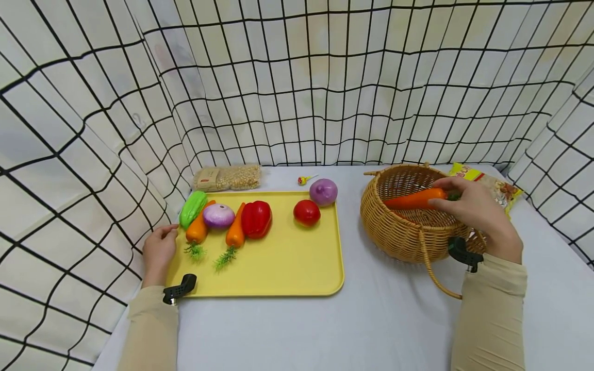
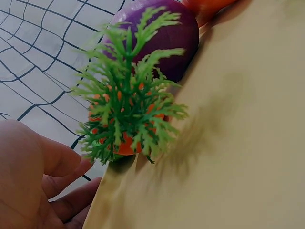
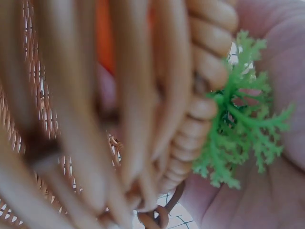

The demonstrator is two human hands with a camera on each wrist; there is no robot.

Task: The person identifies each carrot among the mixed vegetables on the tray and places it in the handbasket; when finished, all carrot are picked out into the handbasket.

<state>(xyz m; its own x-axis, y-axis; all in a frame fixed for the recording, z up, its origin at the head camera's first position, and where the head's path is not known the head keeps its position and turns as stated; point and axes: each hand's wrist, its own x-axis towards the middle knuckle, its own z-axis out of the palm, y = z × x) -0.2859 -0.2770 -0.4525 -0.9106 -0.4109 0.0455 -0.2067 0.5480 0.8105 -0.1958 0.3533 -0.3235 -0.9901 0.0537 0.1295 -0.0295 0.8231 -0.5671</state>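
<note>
My right hand point(image 1: 478, 206) pinches an orange carrot point(image 1: 413, 199) near its leafy end, at the opening of a wicker basket point(image 1: 394, 234). In the right wrist view, the carrot's green leaves point(image 3: 238, 119) show between the palm and the woven rim; much of the carrot is hidden behind the weave. At the left rim of a yellow tray point(image 1: 278, 268), my left hand point(image 1: 159, 250) touches the edge with relaxed fingers. Beside it on the tray lie a green vegetable point(image 1: 192, 208), a carrot point(image 1: 197, 229), a purple-and-white onion point(image 1: 218, 216), another carrot point(image 1: 235, 232) and a red bell pepper point(image 1: 257, 219).
A tomato point(image 1: 307, 213) and a purple onion point(image 1: 323, 191) are at the tray's right side. Behind the tray lie a bag of grains point(image 1: 228, 178) and a lollipop point(image 1: 303, 180). A yellow-edged food packet point(image 1: 498, 188) sits behind the basket. Black netting point(image 1: 325, 118) surrounds the white table.
</note>
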